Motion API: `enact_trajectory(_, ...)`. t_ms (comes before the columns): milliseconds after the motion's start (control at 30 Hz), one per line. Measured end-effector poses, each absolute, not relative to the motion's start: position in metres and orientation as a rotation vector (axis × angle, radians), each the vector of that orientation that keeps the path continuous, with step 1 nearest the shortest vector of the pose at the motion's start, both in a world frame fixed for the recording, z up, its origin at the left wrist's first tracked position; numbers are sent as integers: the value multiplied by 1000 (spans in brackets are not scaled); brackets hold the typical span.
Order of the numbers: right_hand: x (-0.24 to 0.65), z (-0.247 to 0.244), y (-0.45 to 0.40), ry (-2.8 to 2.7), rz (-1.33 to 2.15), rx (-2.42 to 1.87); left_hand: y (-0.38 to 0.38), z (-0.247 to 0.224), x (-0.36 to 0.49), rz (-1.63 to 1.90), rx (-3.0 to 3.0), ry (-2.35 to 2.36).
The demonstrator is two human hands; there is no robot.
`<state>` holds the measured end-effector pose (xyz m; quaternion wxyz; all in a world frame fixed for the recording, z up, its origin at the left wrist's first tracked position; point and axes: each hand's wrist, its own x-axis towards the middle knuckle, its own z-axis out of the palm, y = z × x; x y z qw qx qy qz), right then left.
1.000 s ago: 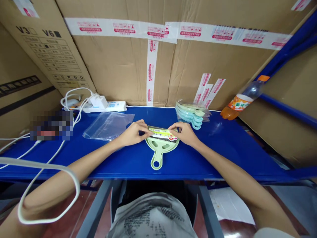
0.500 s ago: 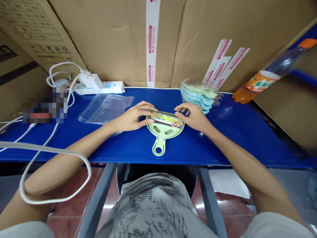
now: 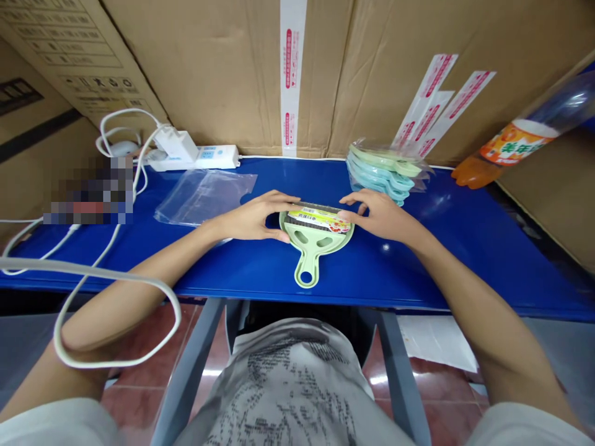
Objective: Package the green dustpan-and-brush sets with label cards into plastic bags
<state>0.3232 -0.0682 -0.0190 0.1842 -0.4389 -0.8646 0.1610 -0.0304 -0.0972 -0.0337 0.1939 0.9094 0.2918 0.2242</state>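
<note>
A light green mini dustpan and brush set (image 3: 312, 246) lies on the blue table, its holed handle towards me. Dark bristles show along its far side, partly covered by a yellow and white printed label (image 3: 316, 217). My left hand (image 3: 258, 217) holds the set's left edge, thumb at the near rim and fingers stretched along the far side. On the right, my right hand (image 3: 383, 215) has its fingers apart and loosely bent. Its thumb tip is at the label's right end; whether it presses there I cannot tell.
Behind to the right lies a stack of bagged green and blue dustpans (image 3: 383, 170). A clear plastic bag (image 3: 199, 195) lies left of my hands, before a white power strip (image 3: 216, 157). An orange drink bottle (image 3: 511, 144) leans at the right. A white cable (image 3: 116, 279) loops over my left forearm.
My view has shifted slightly, so everything sits a little differently in the picture. My right hand has drawn a little to the right and its fingers have opened somewhat. The dustpan set stays put.
</note>
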Motion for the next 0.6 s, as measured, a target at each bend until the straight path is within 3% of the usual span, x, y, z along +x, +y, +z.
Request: enact_trajectory(600,315,-20,-69,-2360,510,-1260,-96,-34,-30,654,2579,838)
